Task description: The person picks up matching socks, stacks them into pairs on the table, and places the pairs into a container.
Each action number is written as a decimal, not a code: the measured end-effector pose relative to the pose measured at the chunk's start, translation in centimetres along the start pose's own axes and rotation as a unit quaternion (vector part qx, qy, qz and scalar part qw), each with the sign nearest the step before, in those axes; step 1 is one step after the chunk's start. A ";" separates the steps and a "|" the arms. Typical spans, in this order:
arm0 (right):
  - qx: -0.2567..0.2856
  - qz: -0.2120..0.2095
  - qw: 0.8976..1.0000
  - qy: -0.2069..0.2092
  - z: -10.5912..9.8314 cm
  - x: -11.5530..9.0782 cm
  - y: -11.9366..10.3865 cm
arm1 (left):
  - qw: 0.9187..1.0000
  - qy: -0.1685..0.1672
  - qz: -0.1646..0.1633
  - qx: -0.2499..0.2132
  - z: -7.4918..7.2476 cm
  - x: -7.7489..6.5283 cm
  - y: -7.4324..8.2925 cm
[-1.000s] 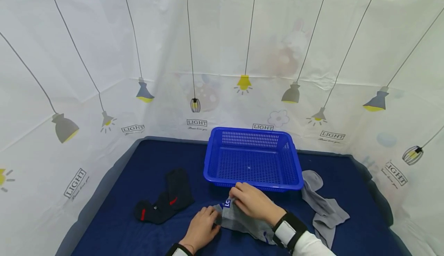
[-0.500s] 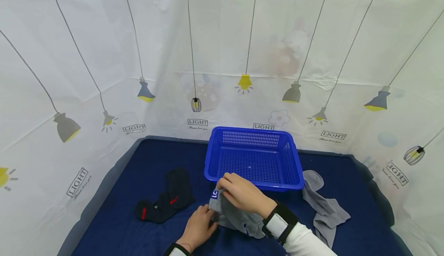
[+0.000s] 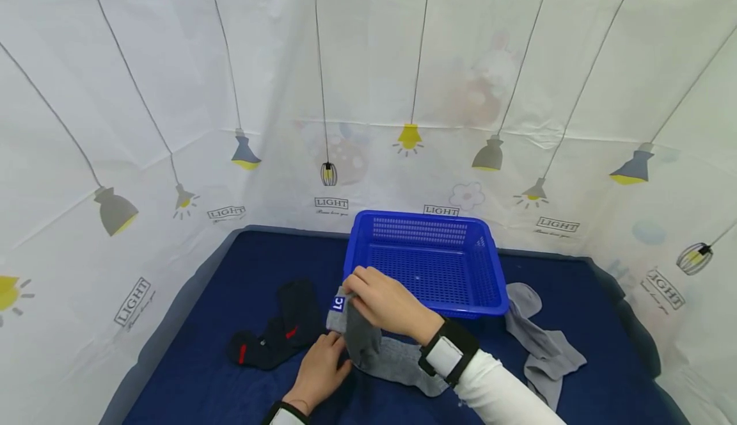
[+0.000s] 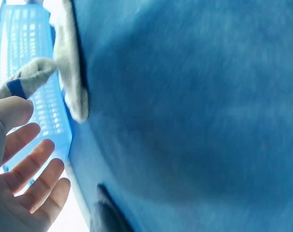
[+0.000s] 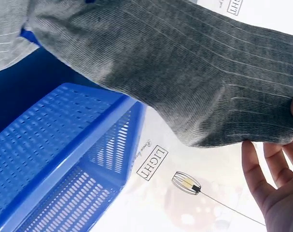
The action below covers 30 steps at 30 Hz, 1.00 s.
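Note:
In the head view, my right hand [image 3: 391, 303] pinches a grey sock [image 3: 361, 338] near its blue LC label, just in front of the blue basket [image 3: 352, 265]. The right wrist view shows the ribbed sock [image 5: 185, 77] stretched across the view, its end between thumb and fingers. A lighter grey stretch of sock [image 3: 403, 362] lies on the cloth beneath my right wrist. My left hand [image 3: 319, 370] is low beside the label end, fingertips right at its lower edge. Its fingers [image 4: 40, 159] look loosely spread in the left wrist view, the thumb overlapping the sock [image 4: 37, 75].
Black socks with red marks [image 3: 288, 332] lie to the left on the dark blue cloth [image 3: 190, 361]. A pair of plain grey socks [image 3: 541, 342] lies right of the basket. White sheeting [image 3: 276, 92] printed with lamps rises behind and at both sides.
My right hand has moved left and up toward the basket, raising the label end of the grey sock. The left hand has shifted slightly left.

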State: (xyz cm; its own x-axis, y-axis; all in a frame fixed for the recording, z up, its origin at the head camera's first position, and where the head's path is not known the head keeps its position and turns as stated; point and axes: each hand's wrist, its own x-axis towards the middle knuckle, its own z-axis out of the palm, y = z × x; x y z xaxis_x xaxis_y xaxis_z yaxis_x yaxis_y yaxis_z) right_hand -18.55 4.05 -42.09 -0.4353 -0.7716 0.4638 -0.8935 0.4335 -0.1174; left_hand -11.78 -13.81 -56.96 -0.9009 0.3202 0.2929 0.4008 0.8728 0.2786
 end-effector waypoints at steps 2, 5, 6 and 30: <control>-0.003 -0.002 1.000 0.011 0.0 0.3 0.1 | 1.000 0.011 -0.003 0.003 -0.4 0.1 -0.2; -0.004 0.000 1.000 0.017 0.2 0.5 0.2 | 1.000 0.023 -0.009 0.012 -0.8 0.2 -0.6; -0.004 0.003 1.000 0.016 0.4 0.4 0.2 | 1.000 0.026 -0.012 0.013 -0.9 0.2 -0.8; -0.013 0.017 0.999 -0.025 0.6 -4.6 1.7 | 0.998 0.046 0.025 -0.032 0.6 0.5 1.2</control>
State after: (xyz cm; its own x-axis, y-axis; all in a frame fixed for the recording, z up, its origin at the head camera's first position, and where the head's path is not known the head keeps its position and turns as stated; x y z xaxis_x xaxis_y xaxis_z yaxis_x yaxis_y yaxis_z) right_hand -18.12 8.03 -44.98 -0.4702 -0.7781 0.4164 -0.8754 0.4711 -0.1082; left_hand -11.90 -12.41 -57.02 -0.8616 0.3253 0.3897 0.4574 0.8304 0.3181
